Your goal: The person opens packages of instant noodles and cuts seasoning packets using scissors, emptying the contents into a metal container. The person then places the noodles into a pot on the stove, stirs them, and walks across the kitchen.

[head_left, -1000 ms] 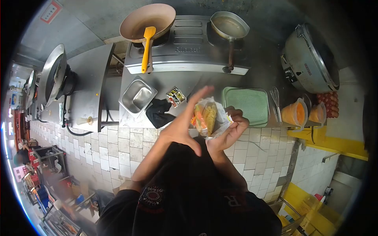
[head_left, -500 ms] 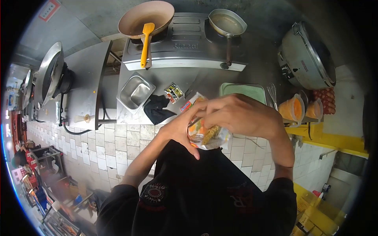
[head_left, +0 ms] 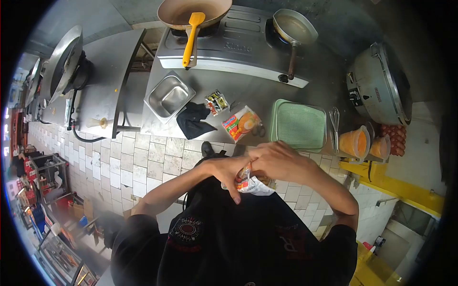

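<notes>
Close in front of my body, an opened instant noodle packet [head_left: 260,187] is held between both hands. My left hand [head_left: 228,172] grips its left side, thumb pointing down along the wrapper. My right hand [head_left: 279,159] is closed over the packet's upper part, its fingertips hidden behind the knuckles and plastic. A bit of the yellowish noodle block shows at the packet's right edge. On the counter just beyond lies another noodle packet [head_left: 242,123], apparently sealed, with the dark handles of scissors [head_left: 259,131] beside it. Several seasoning sachets [head_left: 217,102] rest further back.
A black cloth [head_left: 193,121] and steel pan [head_left: 160,107] lie left; a green tray [head_left: 300,124], whisk [head_left: 335,128] and orange-filled tub [head_left: 354,144] right. Behind, the stove [head_left: 234,71] bears a frying pan [head_left: 193,12] with a yellow spatula [head_left: 190,45], and a saucepan [head_left: 293,28] over blue flame.
Both hands and the packet have come nearer my body, uncovering the second noodle packet and the green tray. The held packet has turned, so less of the noodle block shows. The view has shifted.
</notes>
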The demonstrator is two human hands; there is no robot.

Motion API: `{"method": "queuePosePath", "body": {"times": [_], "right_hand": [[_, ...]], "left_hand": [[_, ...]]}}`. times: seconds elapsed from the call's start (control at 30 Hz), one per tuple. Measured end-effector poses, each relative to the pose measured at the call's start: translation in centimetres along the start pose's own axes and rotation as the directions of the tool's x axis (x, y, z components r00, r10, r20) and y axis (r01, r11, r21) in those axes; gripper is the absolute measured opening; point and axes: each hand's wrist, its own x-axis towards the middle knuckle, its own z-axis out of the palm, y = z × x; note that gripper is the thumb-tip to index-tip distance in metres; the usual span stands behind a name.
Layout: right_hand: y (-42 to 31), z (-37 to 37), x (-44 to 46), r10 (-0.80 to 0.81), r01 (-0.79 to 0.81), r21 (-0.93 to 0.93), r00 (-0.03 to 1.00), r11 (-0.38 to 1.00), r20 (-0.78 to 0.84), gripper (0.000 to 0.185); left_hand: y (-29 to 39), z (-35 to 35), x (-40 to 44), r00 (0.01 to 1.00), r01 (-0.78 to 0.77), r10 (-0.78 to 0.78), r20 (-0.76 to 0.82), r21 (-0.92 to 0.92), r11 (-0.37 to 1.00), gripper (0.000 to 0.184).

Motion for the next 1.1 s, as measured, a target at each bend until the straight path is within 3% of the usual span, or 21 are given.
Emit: {"method": "queuePosePath", "body": {"times": [0.1, 0.13, 0.17, 0.23, 0.3, 0.4, 0.43, 0.47, 0.5, 0.53, 0.57, 0.6, 0.63, 0.67, 0.7, 0.77, 0.87, 0.9, 0.97, 1.0, 1.1], "right_hand": [[0.3, 2.3, 0.2, -0.058, 0.064, -0.15, 0.997, 0.987, 0.044, 0.014], [0.2, 2.4, -0.1, -0.023, 0.021, -0.087, 0.999, 0.996, -0.026, 0.01], [0.4, 2.2, -0.2, -0.02, 0.017, -0.083, 0.999, 0.996, -0.027, 0.01], [1.0, 1.4, -0.5, -0.1, 0.162, 0.144, 0.926, 0.976, -0.363, 0.009], [1.3, -0.5, -1.6, -0.106, 0.184, 0.146, 0.898, 0.972, -0.427, 0.013], [3.8, -0.6, -3.6, 0.122, 0.201, 0.433, 0.783, 0.879, -0.61, 0.016], [5.7, 1.1, -3.9, 0.286, 0.188, 0.561, 0.706, 0.806, -0.648, 0.015], [7.5, 2.9, -3.8, 0.448, 0.194, 0.675, 0.616, 0.711, -0.648, 0.014], [9.0, 4.0, -3.0, 0.447, 0.195, 0.675, 0.616, 0.712, -0.649, 0.014], [10.2, 5.0, -1.7, 0.596, 0.232, 0.745, 0.474, 0.626, -0.648, 0.014], [11.2, 6.1, -0.4, 0.727, 0.288, 0.795, 0.324, 0.533, -0.605, 0.015], [11.8, 7.2, 0.7, 0.723, 0.295, 0.793, 0.329, 0.533, -0.608, 0.015], [12.4, 8.3, 1.7, 0.818, 0.403, 0.839, 0.291, 0.366, -0.497, 0.016], [13.0, 9.4, 2.6, 0.892, 0.507, 0.841, 0.269, 0.19, -0.364, 0.016], [13.6, 10.8, 3.3, 0.889, 0.508, 0.84, 0.273, 0.192, -0.368, 0.016], [14.3, 13.4, 4.4, 0.884, 0.517, 0.853, 0.362, 0.074, -0.296, 0.021], [13.9, 15.6, 5.5, 0.883, 0.436, 0.895, 0.379, 0.092, -0.275, 0.03], [14.4, 16.7, 5.4, 0.886, 0.402, 0.908, 0.372, 0.115, -0.277, 0.03], [15.5, 18.5, 5.2, 0.877, 0.407, 0.911, 0.41, 0.07, -0.251, 0.031], [15.6, 18.6, 5.3, 0.879, 0.413, 0.908, 0.405, 0.069, -0.251, 0.031], [15.8, 19.3, 5.4, 0.903, 0.398, 0.917, 0.386, 0.022, -0.189, 0.031]], "left_hand": [[0.4, 0.6, 0.3, 0.996, 0.027, -0.017, 0.085, -0.114, 0.993, 0.091], [1.7, 0.2, 0.0, 0.976, 0.197, -0.177, 0.125, -0.17, 0.966, 0.09], [1.6, 0.3, -0.2, 0.975, 0.199, -0.178, 0.129, -0.172, 0.965, 0.09], [1.2, 0.3, -0.5, 0.993, -0.024, 0.005, -0.12, -0.16, 0.987, 0.093], [1.1, -0.8, -1.6, 0.982, -0.011, -0.009, -0.189, -0.106, 0.994, 0.095], [-0.2, -2.1, -3.3, 0.916, 0.052, -0.069, -0.395, -0.054, 0.997, 0.093], [-0.3, -2.5, -3.7, 0.866, 0.108, -0.098, -0.49, -0.009, 0.994, 0.092], [-1.1, -3.2, -4.0, 0.799, 0.167, -0.117, -0.59, 0.03, 0.985, 0.089], [-2.6, -3.9, -4.2, 0.719, 0.232, -0.129, -0.683, 0.062, 0.971, 0.085], [-4.5, -4.6, -4.0, 0.717, 0.235, -0.129, -0.685, 0.063, 0.97, 0.085], [-6.7, -5.4, -3.9, 0.555, 0.453, -0.073, -0.828, 0.228, 0.862, 0.084], [-8.5, -6.2, -3.8, 0.39, 0.665, 0.048, -0.92, 0.317, 0.676, 0.083], [-9.5, -6.9, -3.6, 0.384, 0.668, 0.053, -0.922, 0.318, 0.673, 0.083], [-10.3, -7.5, -3.1, 0.344, 0.772, 0.059, -0.937, 0.318, 0.55, 0.084], [-11.1, -7.9, -2.6, 0.303, 0.857, 0.072, -0.95, 0.305, 0.416, 0.084], [-12.1, -8.3, -1.8, 0.298, 0.879, 0.122, -0.947, 0.322, 0.351, 0.085], [-11.6, -8.2, -1.3, 0.404, 0.875, 0.241, -0.882, 0.45, 0.181, 0.087], [-11.9, -8.7, -1.3, 0.412, 0.871, 0.244, -0.878, 0.458, 0.176, 0.087], [-12.6, -10.2, -1.7, 0.326, 0.744, 0.244, -0.914, 0.407, 0.531, 0.071], [-13.0, -11.5, -1.7, 0.274, 0.723, 0.165, -0.947, 0.316, 0.614, 0.054], [-16.1, -16.9, -1.2, 0.226, 0.772, 0.158, -0.961, 0.275, 0.573, 0.042]]}}
